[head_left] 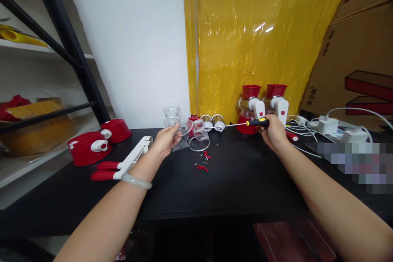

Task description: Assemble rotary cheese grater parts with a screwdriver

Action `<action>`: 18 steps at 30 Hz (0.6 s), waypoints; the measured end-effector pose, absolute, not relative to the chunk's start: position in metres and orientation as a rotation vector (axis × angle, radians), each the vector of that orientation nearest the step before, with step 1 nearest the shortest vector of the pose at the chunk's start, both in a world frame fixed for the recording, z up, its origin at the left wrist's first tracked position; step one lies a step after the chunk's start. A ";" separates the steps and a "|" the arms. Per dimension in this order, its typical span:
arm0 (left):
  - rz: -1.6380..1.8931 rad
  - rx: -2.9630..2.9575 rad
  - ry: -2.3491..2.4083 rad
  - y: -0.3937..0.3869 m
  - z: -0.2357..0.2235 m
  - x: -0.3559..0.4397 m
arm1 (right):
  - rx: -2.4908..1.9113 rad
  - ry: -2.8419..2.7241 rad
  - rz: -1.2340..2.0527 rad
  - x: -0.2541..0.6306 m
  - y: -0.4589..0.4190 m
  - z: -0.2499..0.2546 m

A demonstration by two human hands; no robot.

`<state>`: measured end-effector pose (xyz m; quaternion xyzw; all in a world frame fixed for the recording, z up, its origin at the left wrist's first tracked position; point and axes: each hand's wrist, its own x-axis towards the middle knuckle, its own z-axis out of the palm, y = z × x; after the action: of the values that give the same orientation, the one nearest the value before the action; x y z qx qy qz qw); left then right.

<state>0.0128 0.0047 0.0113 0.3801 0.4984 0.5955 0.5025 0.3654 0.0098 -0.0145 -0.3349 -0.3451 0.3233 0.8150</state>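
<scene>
Left hand (167,139) mid-view, right hand (272,131) to its right, both over the black table (233,184). Red hoppers (251,90) top the two grinders at the back; can't see into them. My left fingers pinch a clear plastic part (171,121) by its round rim; my right fist grips the screwdriver (257,122), slim metal shaft pointing left at more clear cylinders (199,143); tip contact unclear. Perforated metal drums (218,123) lie behind. Bent red clips (202,168) and tiny screws scattered in front. Glossy red bases (90,149) far left.
</scene>
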 end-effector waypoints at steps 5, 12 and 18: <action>1.445 0.930 1.212 0.003 0.010 0.016 | -0.720 -0.770 0.652 0.365 0.008 -0.014; 1.424 0.925 1.243 0.003 0.010 0.018 | -0.692 -0.754 0.691 0.362 0.005 -0.011; 1.383 0.911 1.212 0.006 0.006 0.015 | -0.664 -0.726 0.797 0.358 0.004 -0.008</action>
<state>0.0152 0.0065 0.0060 0.3795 0.5051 0.5765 0.5181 0.3582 0.0036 -0.0084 -0.3105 -0.3393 0.3725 0.8060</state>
